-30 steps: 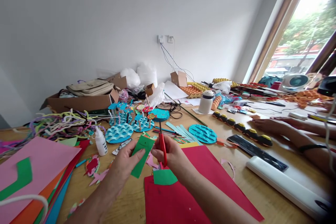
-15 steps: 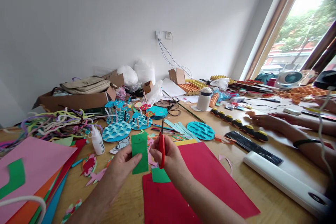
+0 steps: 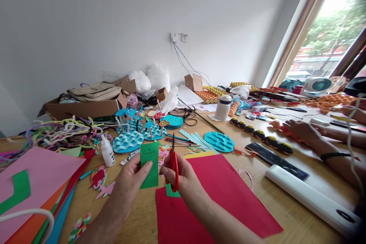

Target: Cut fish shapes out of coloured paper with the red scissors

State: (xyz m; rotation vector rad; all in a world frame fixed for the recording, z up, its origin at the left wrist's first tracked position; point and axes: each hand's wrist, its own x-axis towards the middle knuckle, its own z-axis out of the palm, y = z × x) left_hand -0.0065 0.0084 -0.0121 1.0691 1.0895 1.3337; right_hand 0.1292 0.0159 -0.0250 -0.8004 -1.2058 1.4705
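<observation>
My left hand pinches a green paper rectangle upright, thumb on its front; a dark curved line is drawn near its top. My right hand grips red-handled scissors, blades pointing up and apart from the paper. Behind that hand, another piece of green paper lies partly hidden on a large red sheet. Pink scraps and cut paper pieces lie just beyond the held paper. A white glue bottle stands left of it.
Stacked coloured sheets lie at left, near a heap of pipe cleaners. Blue wavy discs with paper fish stand behind my hands. A long white case is at right, where another person's hand works with orange material.
The green paper and the scissors have shifted slightly left, and the paper tilts a little differently. The other person's hand at right has moved and turned.
</observation>
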